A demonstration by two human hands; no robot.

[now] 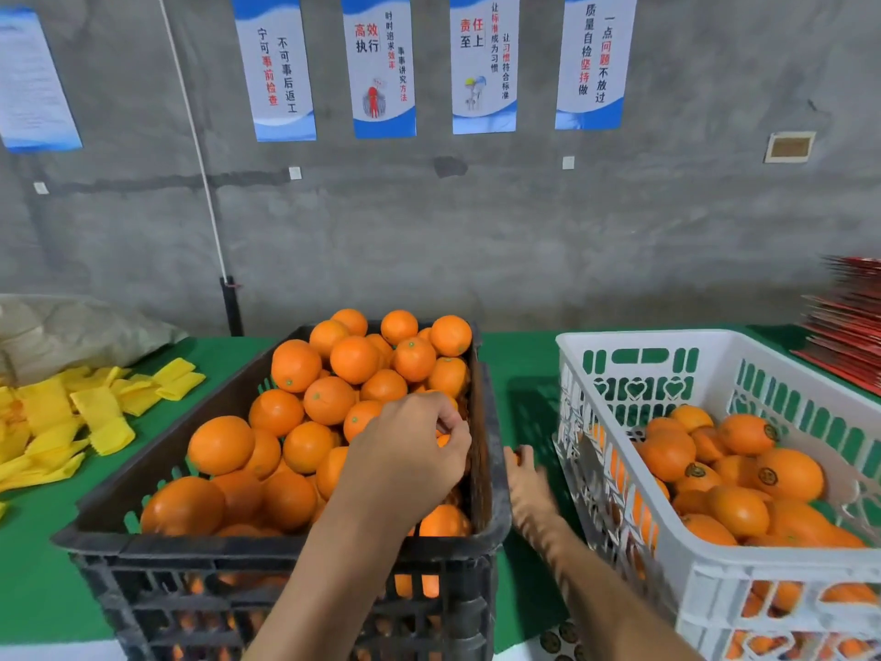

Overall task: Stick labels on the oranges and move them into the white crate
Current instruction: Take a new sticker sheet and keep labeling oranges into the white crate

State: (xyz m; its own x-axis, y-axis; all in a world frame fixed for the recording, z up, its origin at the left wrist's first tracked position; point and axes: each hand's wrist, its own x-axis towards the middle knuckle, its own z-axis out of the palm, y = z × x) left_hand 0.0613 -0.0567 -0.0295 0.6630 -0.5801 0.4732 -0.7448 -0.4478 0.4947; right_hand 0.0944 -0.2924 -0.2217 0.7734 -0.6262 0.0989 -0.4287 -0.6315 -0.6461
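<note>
A black crate (pixel 486 469) in the middle is heaped with unlabelled oranges (pixel 329 398). My left hand (pixel 410 450) reaches into its right side, fingers curled around an orange (pixel 443 440) that is mostly hidden under them. My right hand (pixel 527 484) is blurred in the gap between the two crates, low over the green table with its fingers stretched forward. The white crate (pixel 619 474) on the right holds several oranges with dark round labels (pixel 767 477). A sheet of dark round labels (pixel 558 636) peeks out at the bottom edge, under my right forearm.
Yellow foam sleeves (pixel 95 412) lie scattered on the green table (pixel 519 369) at the left, beside a grey bag (pixel 71 331). A stack of red cartons (pixel 848 322) stands at the far right. A concrete wall with posters rises behind.
</note>
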